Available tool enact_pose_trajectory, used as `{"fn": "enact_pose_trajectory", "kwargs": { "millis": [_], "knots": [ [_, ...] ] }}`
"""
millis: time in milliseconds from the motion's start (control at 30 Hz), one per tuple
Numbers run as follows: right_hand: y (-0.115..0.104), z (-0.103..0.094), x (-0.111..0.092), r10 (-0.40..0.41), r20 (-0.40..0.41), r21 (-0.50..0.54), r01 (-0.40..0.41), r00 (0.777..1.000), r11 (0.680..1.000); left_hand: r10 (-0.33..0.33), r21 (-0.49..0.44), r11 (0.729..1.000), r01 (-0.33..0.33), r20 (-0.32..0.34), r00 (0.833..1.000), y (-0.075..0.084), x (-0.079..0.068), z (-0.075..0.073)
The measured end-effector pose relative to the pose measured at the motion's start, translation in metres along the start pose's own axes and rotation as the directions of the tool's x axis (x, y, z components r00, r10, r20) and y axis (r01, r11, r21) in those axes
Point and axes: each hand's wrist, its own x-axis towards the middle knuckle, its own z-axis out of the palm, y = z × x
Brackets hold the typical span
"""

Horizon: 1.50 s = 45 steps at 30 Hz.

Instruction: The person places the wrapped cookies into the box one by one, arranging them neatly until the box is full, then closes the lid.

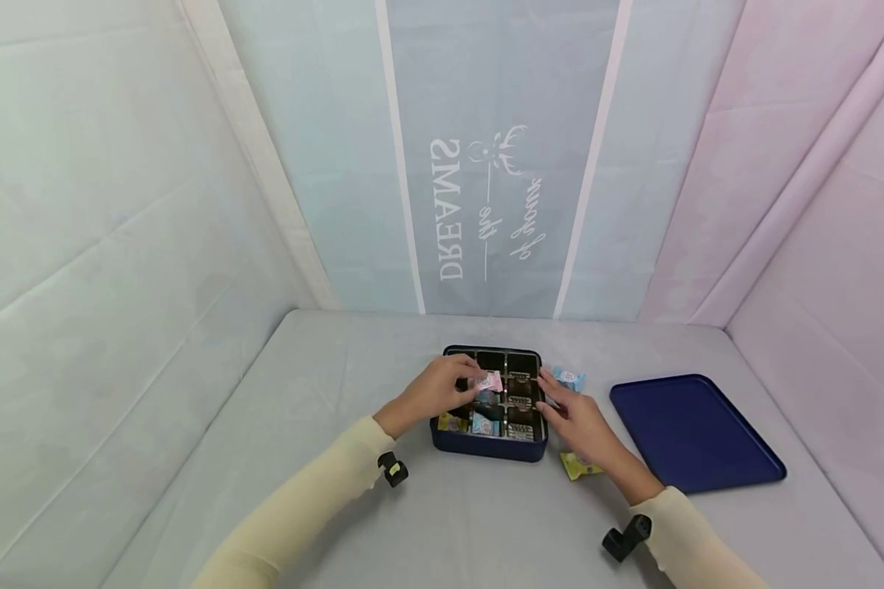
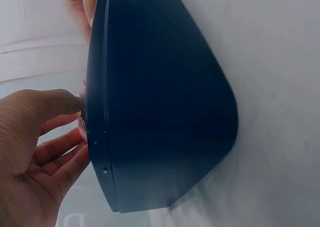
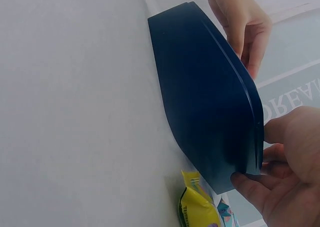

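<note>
A: What sits on the grey table [image 1: 486, 523]?

B: A flat blue lid [image 1: 696, 433] to the right, apart from the box [image 1: 489, 444], probably so that the compartments are reachable from above. One lid, one box, nine compartments in three rows of three.

A: And the box itself?

B: On the table in front of the person, upright, its top uncovered. The right hand [image 1: 578, 421] grasps its right-hand rim, fingers curled over the edge and against the outer wall, I'd judge to steady it.

A: The other hand?

B: The left hand [image 1: 442, 386] pinches a pink packet [image 1: 490, 381] between thumb and fingers, over the middle of the box; a fingertip hold seems suited to such small compartments.

A: How many packets altogether?

B: Six that I can see. One pink, in the fingers. Three blue: one in the central compartment [image 1: 489, 398], one in the front middle [image 1: 484, 425], one on the table beyond the right hand [image 1: 569, 379]. Two yellow: one in the front left [image 1: 451, 422], one on the table near the right wrist [image 1: 579, 466]. The left hand covers part of the left column, so another could be hidden there.
</note>
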Motion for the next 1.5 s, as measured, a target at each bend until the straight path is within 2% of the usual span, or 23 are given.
{"fn": "enact_pose_trajectory", "kwargs": {
  "millis": [233, 433, 700, 1067, 1500],
  "knots": [
    [0.0, 0.0, 0.0, -0.009, -0.009, -0.007, 0.009, 1.0, 1.0, 0.004, 0.029, 1.0, -0.005, 0.02, 1.0, -0.004, 0.007, -0.003],
    [0.0, 0.0, -0.001, -0.007, -0.008, -0.005, 0.007, 1.0, 1.0, 0.02, 0.023, 1.0, -0.02, 0.01, 1.0, -0.012, 0.014, -0.004],
    [0.001, 0.001, 0.0, -0.013, -0.001, -0.003, 0.013, 1.0, 1.0, 0.009, 0.039, 0.999, -0.009, 0.006, 1.0, -0.022, 0.021, -0.004],
    [0.0, 0.0, 0.002, -0.023, -0.004, -0.017, 0.023, 1.0, 1.0, 0.033, 0.034, 0.999, -0.034, 0.021, 0.999, -0.023, 0.03, -0.007],
    [-0.001, 0.0, 0.0, -0.002, 0.0, -0.02, 0.002, 1.0, 1.0, 0.011, 0.063, 0.998, -0.015, 0.065, 0.998, -0.025, 0.038, -0.002]
  ]
}}
